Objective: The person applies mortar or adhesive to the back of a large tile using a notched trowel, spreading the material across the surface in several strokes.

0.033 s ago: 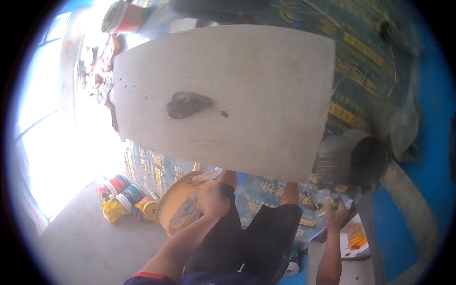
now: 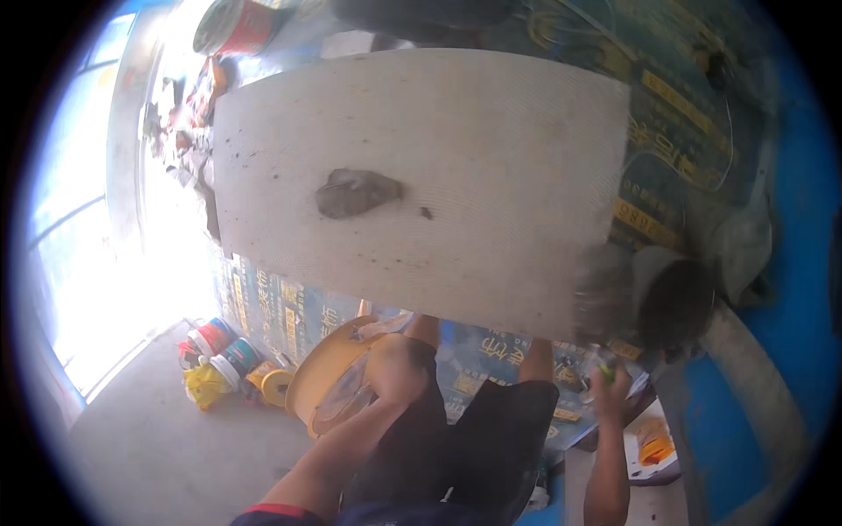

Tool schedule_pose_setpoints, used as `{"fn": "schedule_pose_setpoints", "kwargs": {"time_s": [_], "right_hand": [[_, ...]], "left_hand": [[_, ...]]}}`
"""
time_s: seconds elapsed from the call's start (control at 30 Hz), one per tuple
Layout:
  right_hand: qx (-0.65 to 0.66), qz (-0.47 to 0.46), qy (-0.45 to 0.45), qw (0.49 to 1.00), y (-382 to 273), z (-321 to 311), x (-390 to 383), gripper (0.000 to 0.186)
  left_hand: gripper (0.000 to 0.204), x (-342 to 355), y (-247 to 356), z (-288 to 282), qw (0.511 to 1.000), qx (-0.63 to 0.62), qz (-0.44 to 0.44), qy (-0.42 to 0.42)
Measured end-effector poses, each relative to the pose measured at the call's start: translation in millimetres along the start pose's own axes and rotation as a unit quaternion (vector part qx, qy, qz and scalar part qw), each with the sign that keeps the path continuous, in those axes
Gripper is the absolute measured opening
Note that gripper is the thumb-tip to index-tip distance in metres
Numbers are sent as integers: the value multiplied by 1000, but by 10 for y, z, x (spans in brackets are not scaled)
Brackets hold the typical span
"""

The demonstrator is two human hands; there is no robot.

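Note:
My left forearm reaches up from the lower edge, and my left hand [image 2: 399, 370] is by my left knee, beside a round yellow tub [image 2: 303, 386]. The hand is smeared and its fingers are hard to make out. At the right, my right hand [image 2: 611, 394] is closed round a small tool with a green handle [image 2: 607, 374]; the tool's far end is blurred. Ahead of me lies a broad pale board [image 2: 491, 175]. A grey lump [image 2: 358, 194] rests on it left of the middle, with a small dark crumb [image 2: 426, 213] beside it.
A blurred grey bucket [image 2: 671, 294] stands at the board's near right corner. Several small tubs [image 2: 232, 359] and a yellow bag [image 2: 206, 386] are at the left. Near my right forearm is a white box [image 2: 658, 469] with orange contents. Printed green sheeting [image 2: 289, 302] covers the floor around the board.
The view has shifted slightly, so the board and grey lump sit a little further right. My right hand with the green-handled tool has moved slightly left.

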State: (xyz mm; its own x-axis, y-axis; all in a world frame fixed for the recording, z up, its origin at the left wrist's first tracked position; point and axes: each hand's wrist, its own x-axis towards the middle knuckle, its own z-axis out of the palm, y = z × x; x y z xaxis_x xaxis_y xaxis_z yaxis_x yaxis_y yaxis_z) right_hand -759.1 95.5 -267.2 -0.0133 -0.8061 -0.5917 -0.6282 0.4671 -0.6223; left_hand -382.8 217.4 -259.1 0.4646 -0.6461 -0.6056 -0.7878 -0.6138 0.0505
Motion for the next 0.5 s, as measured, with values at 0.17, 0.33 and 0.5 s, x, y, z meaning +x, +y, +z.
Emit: {"fn": "schedule_pose_setpoints", "kwargs": {"time_s": [0.17,0.33,0.5], "right_hand": [[-72,-108,-81,988,-984,1375,655,36],[-311,-381,-4,870,-1522,2067,1312,33],[-416,-359,-1,835,-1841,2336,1309,38]], "left_hand": [[17,28,-318,-164,999,-31,3,38],[35,5,-731,382,992,-121,-6,32],[32,58,-822,110,987,-156,-15,32]]}}
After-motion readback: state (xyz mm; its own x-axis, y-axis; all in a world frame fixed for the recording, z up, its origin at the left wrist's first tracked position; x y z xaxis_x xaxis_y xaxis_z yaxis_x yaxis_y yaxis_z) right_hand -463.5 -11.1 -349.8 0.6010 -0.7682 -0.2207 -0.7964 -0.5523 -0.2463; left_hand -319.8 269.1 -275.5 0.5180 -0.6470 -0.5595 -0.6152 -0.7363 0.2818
